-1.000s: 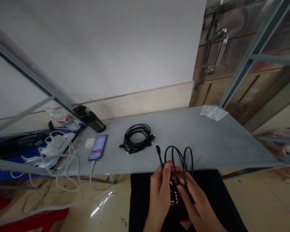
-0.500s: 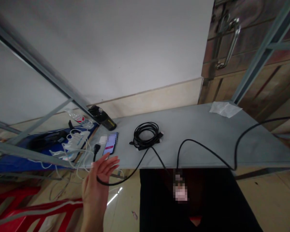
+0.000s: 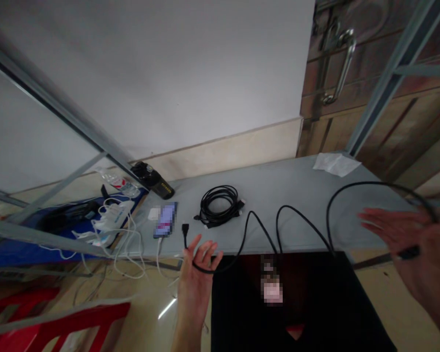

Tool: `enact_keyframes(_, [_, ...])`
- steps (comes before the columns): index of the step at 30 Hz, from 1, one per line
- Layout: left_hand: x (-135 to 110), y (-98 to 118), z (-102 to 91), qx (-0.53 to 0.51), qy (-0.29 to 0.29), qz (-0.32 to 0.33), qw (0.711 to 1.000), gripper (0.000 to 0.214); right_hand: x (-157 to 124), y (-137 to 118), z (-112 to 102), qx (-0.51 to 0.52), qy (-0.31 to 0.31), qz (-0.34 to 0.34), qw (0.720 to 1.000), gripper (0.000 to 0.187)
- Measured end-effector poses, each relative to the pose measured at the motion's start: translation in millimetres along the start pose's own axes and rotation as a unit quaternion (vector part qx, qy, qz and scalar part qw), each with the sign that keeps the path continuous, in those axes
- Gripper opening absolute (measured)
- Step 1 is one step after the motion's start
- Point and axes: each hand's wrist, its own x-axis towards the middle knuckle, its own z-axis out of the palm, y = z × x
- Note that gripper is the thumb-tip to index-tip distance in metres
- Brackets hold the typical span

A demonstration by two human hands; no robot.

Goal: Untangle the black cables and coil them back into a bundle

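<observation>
A long black cable (image 3: 250, 213) hangs in loose bends between my hands, crossing the front edge of the grey table. At the left, my left hand (image 3: 200, 266) is palm up with its fingers loosely curled, the cable running across the palm under the thumb. One connector (image 3: 185, 229) of that cable sticks up above the thumb. My right hand (image 3: 407, 239), smeared by motion, holds the other end with its fingers extended; a dark plug (image 3: 409, 253) pokes out below the palm. Behind them a coiled bundle of black cable (image 3: 220, 206) lies on the table.
On the grey table (image 3: 297, 188) lie a phone (image 3: 165, 219) with a white cord, a black bottle (image 3: 153, 180) and a crumpled white tissue (image 3: 336, 164). White power strips and cords (image 3: 112, 215) crowd the left. Metal posts (image 3: 385, 93) and a red chair (image 3: 80, 322) flank the place.
My left hand has moved right with the cable end. My right hand has come into view from the right edge, and the cable's bends have drawn closer together. The coil stays put.
</observation>
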Motion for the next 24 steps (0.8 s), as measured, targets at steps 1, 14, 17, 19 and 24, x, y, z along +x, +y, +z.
enact_keyframes(1, [-1.8, -10.0, 0.9, -0.013, -0.004, -0.018, 1.0, 0.052, -8.0, 6.9, 12.4, 0.059, -0.004, 0.029, 0.998, 0.043])
enact_keyframes(14, [-26.3, -68.8, 56.7, 0.014, -0.063, -0.136, 0.989, 0.055, -110.7, -16.7, 137.6, -0.05, -0.462, -0.032, 0.885, 0.035])
enact_keyframes(17, [-20.5, -46.6, 70.7, 0.079, -0.07, -0.121, 0.987, 0.057, -107.3, -20.9, 153.9, -0.108, -0.496, -0.123, 0.853, 0.034])
enact_keyframes(19, [-15.0, -29.0, 80.3, 0.074, -0.095, -0.109, 0.987, 0.06, -100.3, -19.4, 160.9, -0.156, -0.509, -0.17, 0.829, 0.031])
enact_keyframes(24, [10.2, 3.1, 94.7, 0.119, -0.161, -0.041, 0.979, 0.054, -68.3, -13.4, 188.4, -0.265, -0.511, -0.314, 0.755, 0.037])
